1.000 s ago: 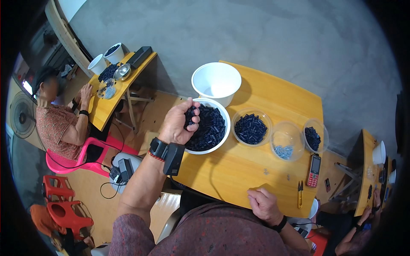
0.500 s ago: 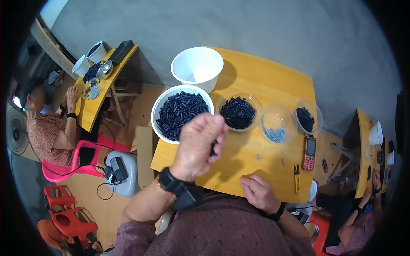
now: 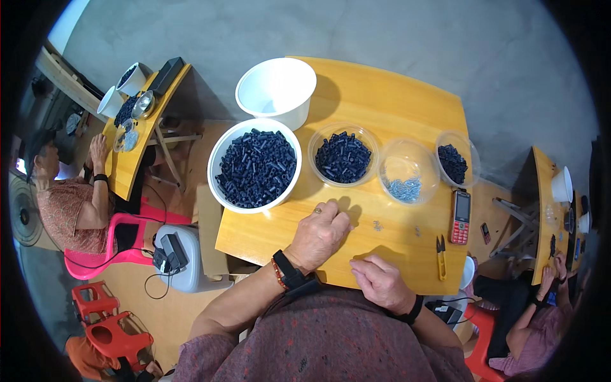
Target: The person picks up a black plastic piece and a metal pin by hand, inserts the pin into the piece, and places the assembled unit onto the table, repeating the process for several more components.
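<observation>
My left hand [image 3: 321,237] rests on the yellow table with its fingers curled down; what they hold, if anything, is hidden. Close to the table's front edge is my right hand [image 3: 383,285], thumb and fingers pressed together, its contents also out of sight. Beyond the left hand stands a white bucket [image 3: 214,175] full of short black tubes [image 3: 258,169]. A clear bowl [image 3: 312,156] beside it holds more tubes. Small silvery screw-like pieces [image 3: 405,190] lie in another clear bowl [image 3: 407,156]. A few loose metal bits [image 3: 377,225] lie right of my left hand.
A second white bucket [image 3: 296,114] stands behind the full one. At the right are a clear tub of black tubes [image 3: 452,164], a red keypad phone [image 3: 460,219] and yellow-handled snips [image 3: 442,261]. People sit at tables [image 3: 130,169] on both sides.
My left hand has come down from above the tubes to the tabletop, right of the full bucket. A black tube showed in its fingers before. My right hand has hardly moved.
</observation>
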A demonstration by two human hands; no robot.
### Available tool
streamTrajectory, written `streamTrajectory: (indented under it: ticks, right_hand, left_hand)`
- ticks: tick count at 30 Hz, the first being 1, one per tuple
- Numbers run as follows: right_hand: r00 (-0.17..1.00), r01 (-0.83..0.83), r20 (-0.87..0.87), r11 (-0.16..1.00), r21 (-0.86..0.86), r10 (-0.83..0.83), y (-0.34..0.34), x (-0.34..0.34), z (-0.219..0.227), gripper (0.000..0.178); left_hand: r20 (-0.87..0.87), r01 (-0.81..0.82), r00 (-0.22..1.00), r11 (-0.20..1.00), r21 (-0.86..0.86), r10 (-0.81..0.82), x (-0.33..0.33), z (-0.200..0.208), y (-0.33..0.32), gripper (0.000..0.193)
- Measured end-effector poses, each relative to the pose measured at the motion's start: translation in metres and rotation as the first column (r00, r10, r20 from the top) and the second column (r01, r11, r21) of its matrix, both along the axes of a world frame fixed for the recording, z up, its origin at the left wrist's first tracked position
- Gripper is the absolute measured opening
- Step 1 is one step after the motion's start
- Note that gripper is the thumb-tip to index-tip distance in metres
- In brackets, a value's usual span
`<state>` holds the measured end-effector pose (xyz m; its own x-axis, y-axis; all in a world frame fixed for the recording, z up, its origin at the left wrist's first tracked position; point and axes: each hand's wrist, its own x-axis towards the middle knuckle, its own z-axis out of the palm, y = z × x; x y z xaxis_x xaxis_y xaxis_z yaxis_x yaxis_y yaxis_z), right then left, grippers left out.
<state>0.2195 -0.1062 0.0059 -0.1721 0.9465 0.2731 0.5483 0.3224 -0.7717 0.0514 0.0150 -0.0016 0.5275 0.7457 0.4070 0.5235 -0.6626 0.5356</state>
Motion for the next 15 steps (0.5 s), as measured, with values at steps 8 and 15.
streamTrajectory:
  ticks: [8, 15]
  right_hand:
    - [1.000, -0.011, -0.012, 1.000, -0.011, 0.011, 0.002, -0.001, 0.003, 0.019]
    - [0.991, -0.032, -0.130, 0.979, -0.201, 0.005, 0.025, -0.003, 0.023, 0.025]
  left_hand:
    - [-0.132, 0.087, 0.989, 0.991, 0.103, -0.073, -0.003, -0.017, 0.000, 0.018]
    - [-0.166, 0.110, 0.980, 0.994, 0.018, -0.105, -0.006, -0.009, -0.002, 0.024]
